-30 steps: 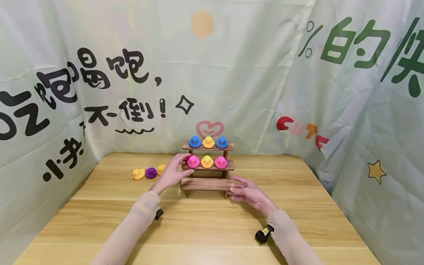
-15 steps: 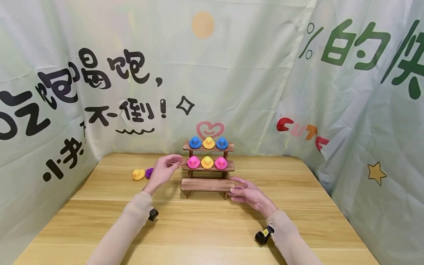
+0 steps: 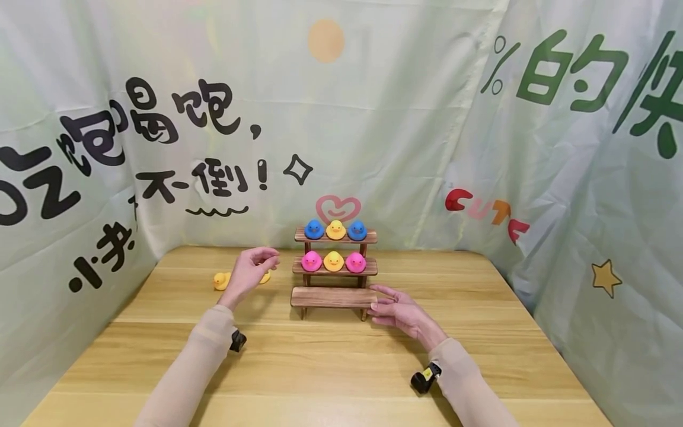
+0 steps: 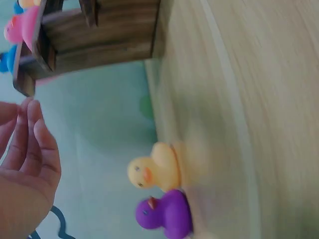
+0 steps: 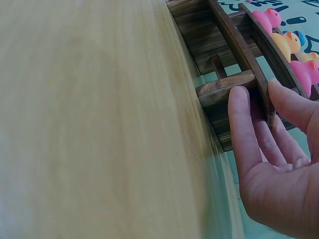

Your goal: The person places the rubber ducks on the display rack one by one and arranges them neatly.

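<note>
A three-step wooden display rack (image 3: pixel 334 297) stands at mid-table. Two blue rubber ducks (image 3: pixel 313 230) flank a yellow rubber duck (image 3: pixel 335 230) on its top step. The middle step bears two pink rubber ducks (image 3: pixel 312 261) with a yellow rubber duck (image 3: pixel 334 261) between them; the bottom step is bare. My right hand (image 3: pixel 402 314) grips that bottom step's right end, thumb on the board (image 5: pixel 249 55) and fingers at its side and leg. Left of the rack, my left hand (image 3: pixel 246 275) hovers with loosely bent fingers and nothing in them.
Beneath my left hand, a yellow duck (image 4: pixel 162 167) and a purple duck (image 4: pixel 172 214) sit on the table; the head view hides the purple one. Another yellow duck (image 3: pixel 221 281) lies farther left. A printed cloth (image 3: pixel 395 148) hangs behind the wooden table (image 3: pixel 331 373).
My left hand has left the middle step's left end and moved leftward, over the loose ducks. The right hand stays at the bottom step; the rack and its ducks have not moved.
</note>
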{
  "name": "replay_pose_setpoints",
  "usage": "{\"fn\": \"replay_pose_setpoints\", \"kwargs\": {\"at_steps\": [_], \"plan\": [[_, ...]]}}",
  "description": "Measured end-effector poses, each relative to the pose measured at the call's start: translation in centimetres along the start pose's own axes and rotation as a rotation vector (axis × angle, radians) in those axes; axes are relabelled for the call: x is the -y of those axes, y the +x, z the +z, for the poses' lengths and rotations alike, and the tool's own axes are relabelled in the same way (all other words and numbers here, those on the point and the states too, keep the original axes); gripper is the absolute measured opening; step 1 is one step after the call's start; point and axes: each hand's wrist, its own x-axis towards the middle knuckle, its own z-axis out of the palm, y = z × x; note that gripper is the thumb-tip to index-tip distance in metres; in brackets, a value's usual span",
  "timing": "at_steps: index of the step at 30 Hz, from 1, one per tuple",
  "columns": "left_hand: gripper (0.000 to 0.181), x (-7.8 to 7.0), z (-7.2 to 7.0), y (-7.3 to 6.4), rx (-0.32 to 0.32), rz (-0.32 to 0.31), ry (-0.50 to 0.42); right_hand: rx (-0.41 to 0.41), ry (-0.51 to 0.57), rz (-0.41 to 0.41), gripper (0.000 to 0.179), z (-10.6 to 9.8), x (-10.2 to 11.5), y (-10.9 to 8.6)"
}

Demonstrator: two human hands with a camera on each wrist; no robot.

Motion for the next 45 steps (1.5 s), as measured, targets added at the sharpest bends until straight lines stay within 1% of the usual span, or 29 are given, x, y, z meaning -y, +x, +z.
{"fn": "replay_pose_setpoints", "kwargs": {"at_steps": [4, 7, 11, 15, 19, 22, 27, 30, 37, 40, 45], "plan": [[0.020, 0.9, -0.7, 0.2, 0.018, -0.016, 0.081, -0.001, -0.003, 0.001, 0.069, 0.0, 0.0, -0.1], [0.023, 1.6, -1.3, 0.3, 0.060, -0.032, 0.132, -0.003, -0.010, 0.001, 0.069, 0.0, 0.1, -0.1], [0.031, 2.5, -2.1, 0.7, 0.125, -0.070, 0.163, -0.002, -0.014, -0.003, 0.069, 0.0, 0.1, -0.1], [0.039, 3.3, -2.7, 0.9, 0.165, -0.102, 0.195, -0.003, -0.016, -0.003, 0.068, -0.1, 0.1, -0.1], [0.042, 3.9, -3.0, 0.9, 0.183, -0.135, 0.254, -0.006, -0.020, 0.001, 0.066, 0.0, 0.0, 0.0], [0.043, 4.2, -3.2, 1.0, 0.195, -0.137, 0.295, -0.011, -0.016, -0.001, 0.066, 0.0, 0.0, 0.0], [0.043, 4.7, -3.2, 1.3, 0.227, -0.132, 0.323, -0.010, -0.014, -0.005, 0.067, 0.0, 0.1, -0.1], [0.043, 5.0, -3.2, 1.4, 0.235, -0.142, 0.317, -0.003, -0.014, -0.004, 0.068, 0.0, 0.2, -0.2], [0.041, 5.1, -3.1, 1.4, 0.241, -0.135, 0.314, 0.008, -0.016, -0.007, 0.070, 0.0, 0.2, -0.1], [0.042, 5.1, -3.0, 1.4, 0.244, -0.160, 0.316, 0.013, -0.019, -0.007, 0.070, -0.1, 0.2, -0.1], [0.045, 5.1, -2.9, 1.5, 0.254, -0.181, 0.330, 0.009, -0.014, -0.006, 0.070, -0.1, 0.1, -0.1]]}}
